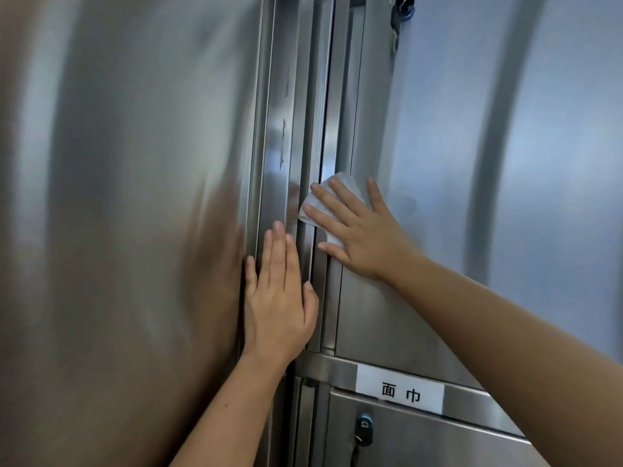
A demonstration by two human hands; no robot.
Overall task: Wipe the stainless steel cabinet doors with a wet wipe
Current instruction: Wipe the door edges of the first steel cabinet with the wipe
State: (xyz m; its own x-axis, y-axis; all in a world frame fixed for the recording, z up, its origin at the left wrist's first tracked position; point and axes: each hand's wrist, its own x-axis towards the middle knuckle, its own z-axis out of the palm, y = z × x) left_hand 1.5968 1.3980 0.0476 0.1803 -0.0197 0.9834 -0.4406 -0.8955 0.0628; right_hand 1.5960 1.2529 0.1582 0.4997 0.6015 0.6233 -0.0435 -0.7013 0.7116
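Two stainless steel cabinet doors fill the view: a large left door (135,197) and an upper right door (488,163). My right hand (357,230) lies flat with spread, straight fingers, pressing a white wet wipe (340,187) against the left edge of the right door, beside the vertical frame. Part of the wipe shows between and above the fingers. My left hand (279,298) rests flat with straight fingers on the vertical frame strip (286,112) between the doors, holding nothing.
Keys (399,18) hang from a lock at the top of the right door. Below it, a horizontal rail bears a white label (401,392) with black characters. A lower door (438,443) has a small lock (365,428).
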